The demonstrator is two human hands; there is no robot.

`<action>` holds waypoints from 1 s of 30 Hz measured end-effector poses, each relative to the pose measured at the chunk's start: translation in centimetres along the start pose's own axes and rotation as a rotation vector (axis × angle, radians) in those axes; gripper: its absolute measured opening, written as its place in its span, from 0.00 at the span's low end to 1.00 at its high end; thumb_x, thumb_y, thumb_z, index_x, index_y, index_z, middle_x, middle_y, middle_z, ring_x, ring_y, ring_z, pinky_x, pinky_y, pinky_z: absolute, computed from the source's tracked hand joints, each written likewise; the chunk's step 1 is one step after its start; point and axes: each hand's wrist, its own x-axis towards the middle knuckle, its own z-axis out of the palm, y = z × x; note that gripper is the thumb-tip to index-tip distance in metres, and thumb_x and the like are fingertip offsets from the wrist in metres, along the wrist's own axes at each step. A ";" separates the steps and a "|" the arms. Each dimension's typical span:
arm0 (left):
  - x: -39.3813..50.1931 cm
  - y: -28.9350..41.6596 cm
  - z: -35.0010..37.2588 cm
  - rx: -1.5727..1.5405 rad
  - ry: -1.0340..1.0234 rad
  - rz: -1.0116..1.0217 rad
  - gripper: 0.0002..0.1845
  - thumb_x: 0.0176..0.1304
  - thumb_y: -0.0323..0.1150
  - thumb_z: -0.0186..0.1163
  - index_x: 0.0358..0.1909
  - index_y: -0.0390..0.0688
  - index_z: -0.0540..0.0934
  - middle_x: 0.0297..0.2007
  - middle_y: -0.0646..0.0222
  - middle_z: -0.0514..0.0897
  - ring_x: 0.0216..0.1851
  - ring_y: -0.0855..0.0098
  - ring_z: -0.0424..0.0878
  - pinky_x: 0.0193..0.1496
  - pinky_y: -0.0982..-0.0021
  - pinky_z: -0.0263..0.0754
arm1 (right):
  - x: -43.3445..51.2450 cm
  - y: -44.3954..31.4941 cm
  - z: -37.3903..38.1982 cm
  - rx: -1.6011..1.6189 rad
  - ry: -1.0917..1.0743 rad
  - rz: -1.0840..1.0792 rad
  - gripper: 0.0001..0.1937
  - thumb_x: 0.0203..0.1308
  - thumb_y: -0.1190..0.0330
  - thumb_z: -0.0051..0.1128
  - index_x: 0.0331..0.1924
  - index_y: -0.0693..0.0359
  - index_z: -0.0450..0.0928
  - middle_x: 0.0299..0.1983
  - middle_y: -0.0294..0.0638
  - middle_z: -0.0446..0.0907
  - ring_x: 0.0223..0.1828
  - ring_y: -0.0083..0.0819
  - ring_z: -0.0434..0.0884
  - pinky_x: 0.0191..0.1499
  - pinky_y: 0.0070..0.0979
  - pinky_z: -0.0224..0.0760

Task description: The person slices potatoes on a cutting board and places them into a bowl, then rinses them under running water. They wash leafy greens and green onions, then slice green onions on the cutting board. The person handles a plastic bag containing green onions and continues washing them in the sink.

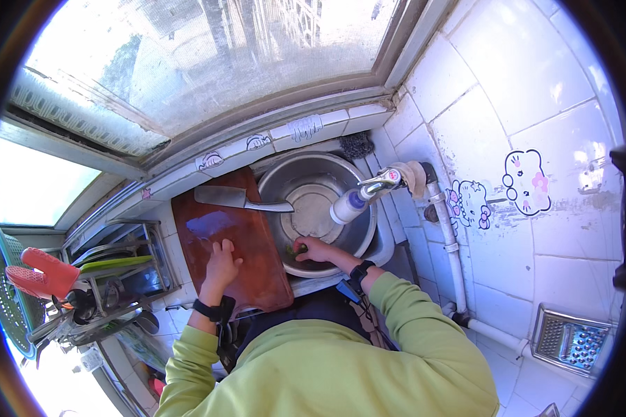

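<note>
My right hand (313, 249) is over the near side of a large stainless steel basin (363, 242), its fingers closed on a small piece of green vegetable (302, 248). My left hand (223, 266) hovers over or rests on a wet reddish-brown cutting board (263, 250), fingers partly curled and apart, with nothing seen in them. A cleaver (220, 197) lies across the board's far part, its metal handle reaching over the basin's rim. The faucet (383, 181) with a white and purple spout attachment (348, 207) points into the basin.
A dish rack (161, 255) with a green board (116, 264) and a red silicone mitt (47, 273) stands at the left. A dark scouring pad (356, 145) lies behind the basin. A white pipe (455, 266) runs down the right wall, and a metal grater (572, 339) is lower right.
</note>
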 end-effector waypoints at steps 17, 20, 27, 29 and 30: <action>-0.1 -0.2 0.2 -0.026 0.025 0.029 0.23 0.53 0.31 0.67 0.46 0.45 0.65 0.46 0.49 0.70 0.44 0.42 0.76 0.45 0.49 0.74 | 15.9 -0.5 -1.9 0.522 0.968 -0.258 0.19 0.50 0.66 0.72 0.44 0.61 0.76 0.35 0.34 0.77 0.37 0.21 0.74 0.42 0.22 0.68; -0.2 0.0 -0.1 -0.001 0.025 0.025 0.24 0.53 0.31 0.68 0.47 0.45 0.66 0.46 0.51 0.70 0.47 0.45 0.76 0.46 0.51 0.76 | 16.7 -1.0 -1.2 0.627 0.896 -0.119 0.17 0.48 0.69 0.72 0.40 0.62 0.76 0.29 0.33 0.78 0.30 0.21 0.74 0.35 0.22 0.69; -0.2 0.1 -0.3 -0.014 0.021 0.044 0.23 0.53 0.31 0.67 0.46 0.44 0.65 0.47 0.49 0.69 0.45 0.43 0.76 0.45 0.51 0.75 | 12.5 -1.4 -3.9 0.692 0.749 -0.143 0.05 0.55 0.77 0.60 0.37 0.61 0.78 0.29 0.32 0.76 0.27 0.20 0.74 0.30 0.19 0.69; -0.2 0.0 -0.3 -0.011 0.020 0.042 0.23 0.52 0.31 0.68 0.47 0.44 0.66 0.45 0.52 0.70 0.46 0.46 0.76 0.44 0.52 0.76 | 9.8 -1.1 -5.7 0.635 0.760 -0.060 0.06 0.57 0.77 0.57 0.38 0.60 0.78 0.29 0.33 0.77 0.26 0.20 0.75 0.27 0.18 0.69; -0.2 0.0 -0.3 -0.011 0.018 0.042 0.23 0.52 0.31 0.67 0.47 0.44 0.66 0.45 0.52 0.70 0.46 0.46 0.76 0.44 0.52 0.76 | 8.9 -0.8 -6.5 0.316 0.814 -0.067 0.06 0.58 0.77 0.56 0.39 0.59 0.79 0.29 0.33 0.78 0.26 0.20 0.76 0.25 0.19 0.71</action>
